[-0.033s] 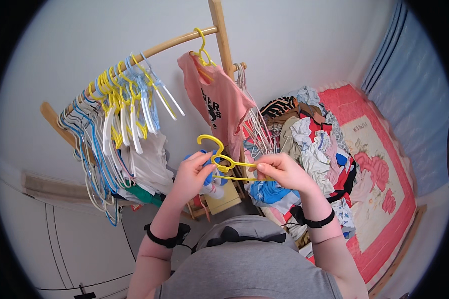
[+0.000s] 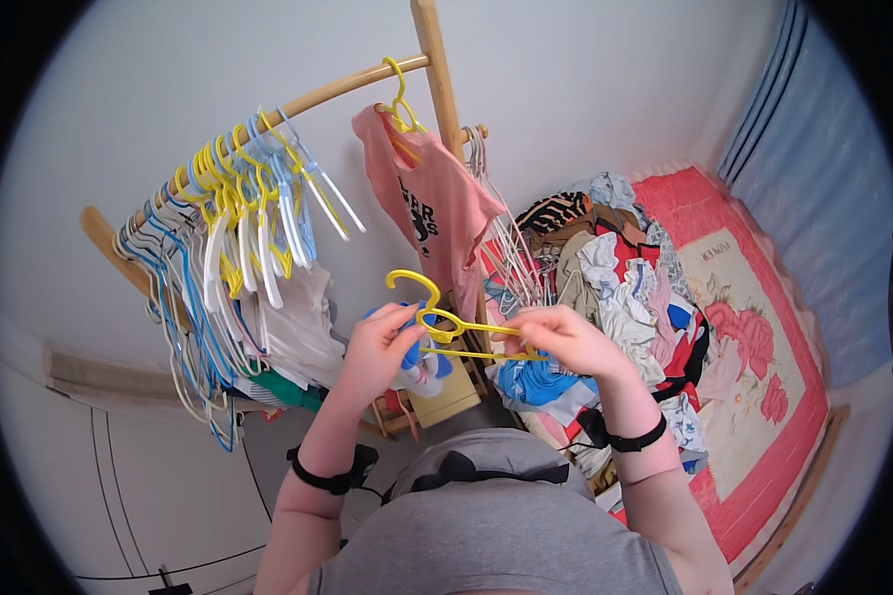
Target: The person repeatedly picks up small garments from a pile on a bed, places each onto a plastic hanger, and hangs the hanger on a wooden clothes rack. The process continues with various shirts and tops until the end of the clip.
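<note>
A yellow clothes hanger [image 2: 446, 319] is held in front of my body, its hook up and to the left. My left hand [image 2: 379, 347] is closed at the hanger's left side by the neck. A blue and white garment [image 2: 414, 355] is bunched at those fingers and hangs below them; it hides the hanger's left end. My right hand [image 2: 563, 337] pinches the hanger's right end between thumb and fingers. Beyond my hands, a pink sleeveless top [image 2: 432, 198] with dark print hangs on another yellow hanger [image 2: 399, 104] from the wooden rail.
Many yellow, white and blue hangers [image 2: 238, 198] crowd the left of the wooden rack [image 2: 337, 89], with white clothing [image 2: 293, 322] below. White hangers [image 2: 511, 248] hang at its right end. A heap of clothes [image 2: 615, 288] lies on a red-bordered floral blanket [image 2: 734, 397]. A small wooden stool [image 2: 446, 397] stands below my hands.
The hanger and both hands have shifted very slightly to the left. My grip looks the same.
</note>
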The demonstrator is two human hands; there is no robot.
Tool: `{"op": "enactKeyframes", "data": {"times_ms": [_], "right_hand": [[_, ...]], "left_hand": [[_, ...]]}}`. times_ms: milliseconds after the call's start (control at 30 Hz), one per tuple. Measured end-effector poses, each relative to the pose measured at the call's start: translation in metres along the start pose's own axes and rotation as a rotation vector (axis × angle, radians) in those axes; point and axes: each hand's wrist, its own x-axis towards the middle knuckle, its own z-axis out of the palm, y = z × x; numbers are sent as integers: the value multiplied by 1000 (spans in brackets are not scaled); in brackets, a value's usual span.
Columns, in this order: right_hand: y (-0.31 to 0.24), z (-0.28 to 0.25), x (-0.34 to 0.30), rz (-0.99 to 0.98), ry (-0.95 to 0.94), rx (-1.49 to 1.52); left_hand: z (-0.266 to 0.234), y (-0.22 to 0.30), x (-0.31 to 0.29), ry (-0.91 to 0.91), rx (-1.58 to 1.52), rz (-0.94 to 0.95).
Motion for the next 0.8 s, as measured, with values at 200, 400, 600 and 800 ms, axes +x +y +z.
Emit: {"op": "enactKeyframes", "data": {"times_ms": [200, 400, 600, 800], "right_hand": [[48, -8, 19, 33, -72, 33], [75, 33, 28, -280, 53, -912], [68, -2, 2, -128, 367, -1311], [44, -9, -8, -179, 358, -982]], "left_hand": [[-3, 13, -6, -10, -300, -110], [3, 29, -10, -34, -502, -147], [-16, 13, -11, 290, 416, 78], [-4, 2, -13, 242, 635, 307]]}}
